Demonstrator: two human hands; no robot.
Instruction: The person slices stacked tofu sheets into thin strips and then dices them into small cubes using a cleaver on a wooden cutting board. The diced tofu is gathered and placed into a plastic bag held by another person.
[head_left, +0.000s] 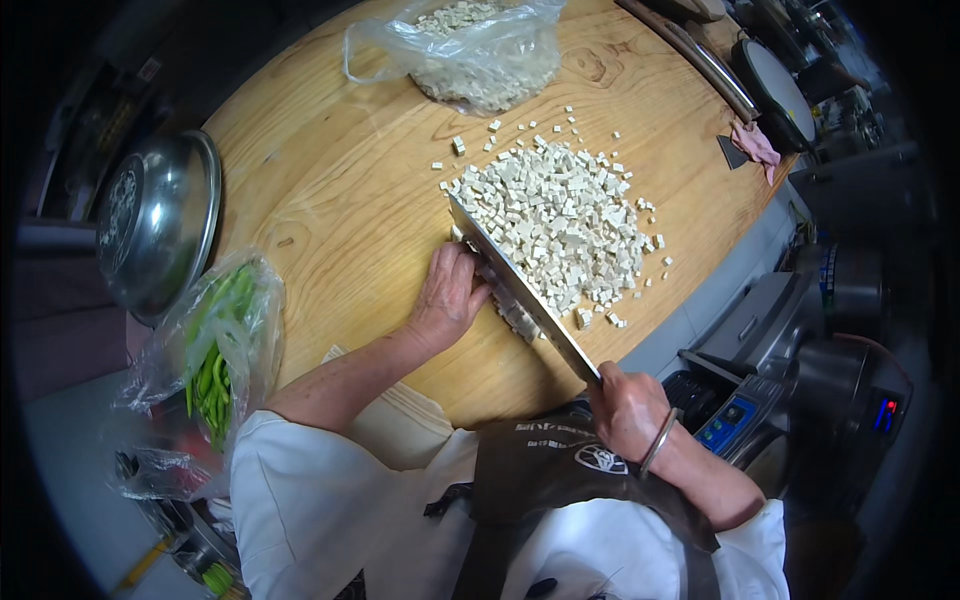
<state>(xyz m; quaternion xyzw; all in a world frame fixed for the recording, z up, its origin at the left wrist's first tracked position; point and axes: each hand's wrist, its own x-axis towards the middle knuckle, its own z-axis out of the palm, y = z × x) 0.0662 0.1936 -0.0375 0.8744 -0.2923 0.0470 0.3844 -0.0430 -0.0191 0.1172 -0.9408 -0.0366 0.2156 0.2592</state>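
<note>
My right hand (630, 412) grips the handle of a broad cleaver (517, 281), its blade slanting up and left across the wooden table (360, 202). Bent fingers of my left hand (448, 292) press against pale food, likely firm tofu (456, 234), close beside the blade. The blade hides part of that food and some fingertips. Just beyond the cleaver spreads a wide heap of small white cubes (570, 217), with loose ones scattered around it. More cubes fill a clear plastic bag (487, 67) at the far side of the table.
At left are an overturned metal bowl (161, 217) and a plastic bag of green peppers (214, 382). A folded cloth (397, 420) lies at the near edge. A pink rag (757, 146), a dark scraper (731, 152) and a round pan (776, 90) are at right. Kitchen appliances (757, 405) flank the table.
</note>
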